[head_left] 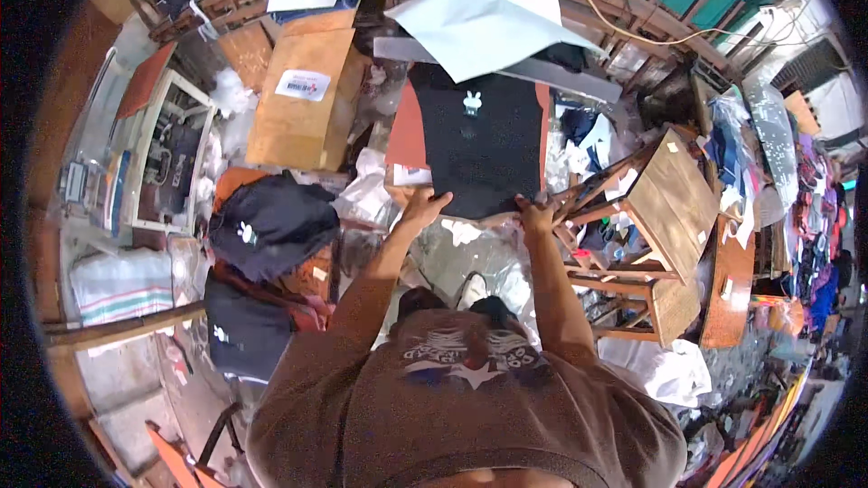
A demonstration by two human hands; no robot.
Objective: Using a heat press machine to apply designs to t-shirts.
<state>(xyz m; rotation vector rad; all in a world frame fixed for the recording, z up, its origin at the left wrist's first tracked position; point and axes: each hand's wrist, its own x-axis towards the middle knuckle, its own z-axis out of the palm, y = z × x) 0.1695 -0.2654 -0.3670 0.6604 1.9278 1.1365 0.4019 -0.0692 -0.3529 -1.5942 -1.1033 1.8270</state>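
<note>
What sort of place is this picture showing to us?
Probably a small garment workshop: a black fabric piece with a pale rabbit figure is spread out in front, and a dark fabric heap with a small pale print sits at left.

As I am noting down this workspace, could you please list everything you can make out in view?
cloth: one, black, rabbit print, centre
sheet: at least one, whitish, beyond the cloth
carton: one, brown, upper left
garment heaps: two, black, left
frame: one, white, far left
sack: one, striped white, far left
stand: at least one, brown wood, right
board: one, orange, far right
bundle: one, white, lower right
cable: one, yellowish, upper right
clothes: many, mixed colours, far right
shoe: one visible, whitish, below centre
shirt: one, brown, bottom centre
left hand: one, bare, cloth's lower left corner
right hand: one, bare, lower right corner
</note>
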